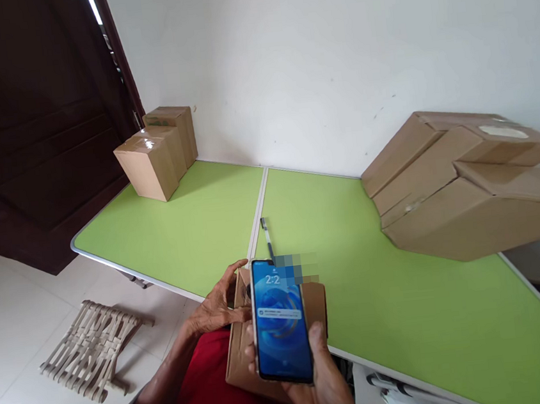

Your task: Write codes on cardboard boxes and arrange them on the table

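Observation:
A smartphone with a lit blue lock screen is upright in my right hand, its thumb along the right edge and fingertips showing at the left edge. Behind the phone, a small cardboard box rests against my body at the table's front edge, partly hidden. My left hand grips the left side of that box, fingers over its top and side. Just beyond the phone, a pen lies on the green table beside the white seam.
Two cardboard boxes stand at the back left of the green table. Larger cardboard boxes are stacked on the right side. A woven folding stool stands on the floor at left, near a dark door. A white wall borders the table's back.

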The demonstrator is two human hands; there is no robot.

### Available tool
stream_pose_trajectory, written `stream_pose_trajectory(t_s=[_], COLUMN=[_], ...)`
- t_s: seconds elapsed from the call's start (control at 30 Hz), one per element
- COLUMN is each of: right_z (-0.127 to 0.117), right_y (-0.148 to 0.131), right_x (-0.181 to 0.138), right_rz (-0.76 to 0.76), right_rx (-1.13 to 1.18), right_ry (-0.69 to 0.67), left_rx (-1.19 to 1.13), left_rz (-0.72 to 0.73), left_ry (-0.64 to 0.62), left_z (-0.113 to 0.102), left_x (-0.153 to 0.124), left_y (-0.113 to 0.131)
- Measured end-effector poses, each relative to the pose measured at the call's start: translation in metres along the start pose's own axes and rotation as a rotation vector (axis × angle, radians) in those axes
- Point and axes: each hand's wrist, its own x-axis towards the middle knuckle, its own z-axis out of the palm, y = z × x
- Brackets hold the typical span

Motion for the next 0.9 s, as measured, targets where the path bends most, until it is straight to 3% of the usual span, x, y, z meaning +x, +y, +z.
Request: stream_pose_trajectory(t_s=[0.17,0.33,0.43,0.57,0.9], right_z=[-0.013,-0.052,-0.077,-0.097,-0.107], right_y=[-0.078,-0.131,-0.137,-0.130,-0.134], right_x=[0.001,0.044,0.073,0.090,0.082], right_rz=[-0.254,-0.491,-0.474,-0.427,-0.449], right_rx=[-0.135,-0.295,-0.353,-0.474,-1.148], right_ry=[0.233,0.469,0.568,0.600,0.719], left_rx=[0.059,0.001,0.011,0.046,0.022], left_rz=[-0.080,-0.087,-0.098,-0.095,-0.100], left_ry=[0.029,0.001,0.005,0.017,0.006], left_z=[0.001,0.002,0.002,0.002,0.003], left_x=[-0.003,-0.002,-0.003,-0.003,-0.001], left_y=[0.007,0.010,0.010,0.010,0.011])
